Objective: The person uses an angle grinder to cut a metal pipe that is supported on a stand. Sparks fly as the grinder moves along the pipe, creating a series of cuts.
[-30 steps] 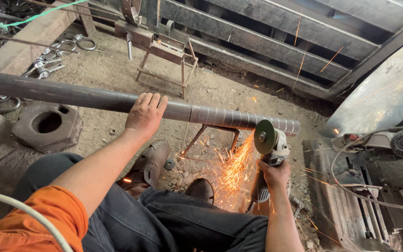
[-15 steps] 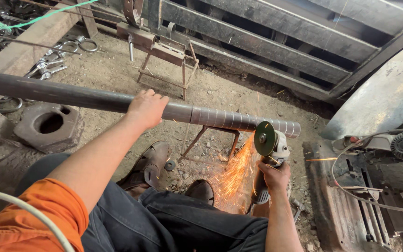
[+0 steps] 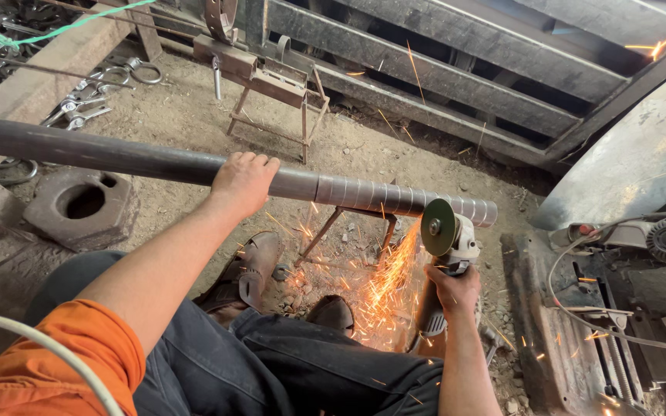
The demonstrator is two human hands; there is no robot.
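Dark steel pipe (image 3: 117, 158) lies gripped under the left hand (image 3: 242, 183), fingers curled over it. At four o'clock, the right hand (image 3: 451, 289) clamps a white angle grinder (image 3: 447, 235), shedding orange sparks (image 3: 383, 289).

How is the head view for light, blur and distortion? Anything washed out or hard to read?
Head view: even daylight, soft shadows. Orange sparks streak below the green grinding disc, motion-blurred. The long dark steel pipe under the left hand is sharp; the right hand too. The pale curved metal sheet is slightly washed out. Wide-angle bending at the edges.
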